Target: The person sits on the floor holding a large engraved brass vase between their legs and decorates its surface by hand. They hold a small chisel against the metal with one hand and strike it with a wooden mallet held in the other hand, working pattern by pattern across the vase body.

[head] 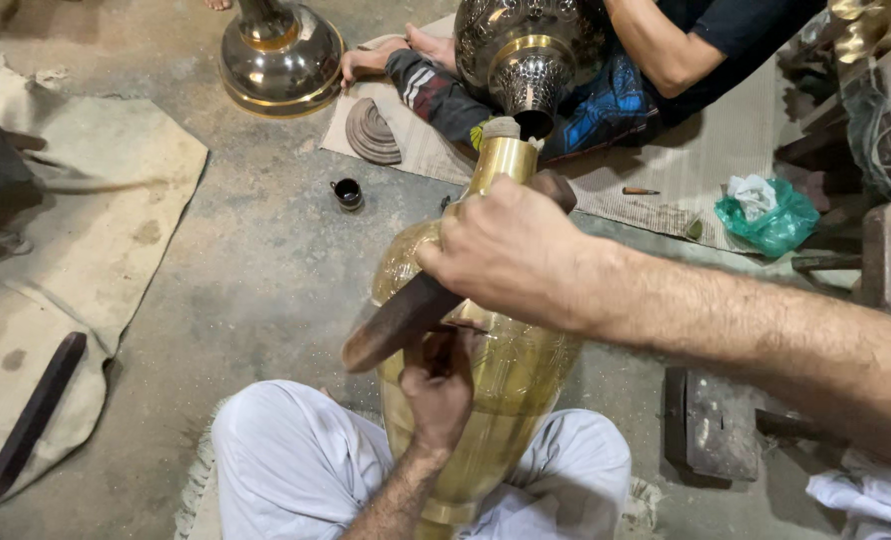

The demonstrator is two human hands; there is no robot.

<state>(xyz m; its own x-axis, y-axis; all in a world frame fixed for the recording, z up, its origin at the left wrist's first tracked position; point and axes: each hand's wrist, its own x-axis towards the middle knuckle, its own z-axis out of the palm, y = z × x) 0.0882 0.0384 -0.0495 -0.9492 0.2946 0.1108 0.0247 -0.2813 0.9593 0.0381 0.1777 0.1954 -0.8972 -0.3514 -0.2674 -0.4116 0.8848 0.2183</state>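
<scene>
Brass vase (pixel 506 370) lies under right hand (pixel 511 250) fingers gripping wooden mallet (pixel 406 318).

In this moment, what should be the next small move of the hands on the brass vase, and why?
Probably a short, light tap with the wooden mallet in the right hand onto the tool that the left hand presses against the brass vase. The mallet head sits just above that hand, and the vase lies steady between the knees, so a small controlled strike seems the natural follow-up.
</scene>
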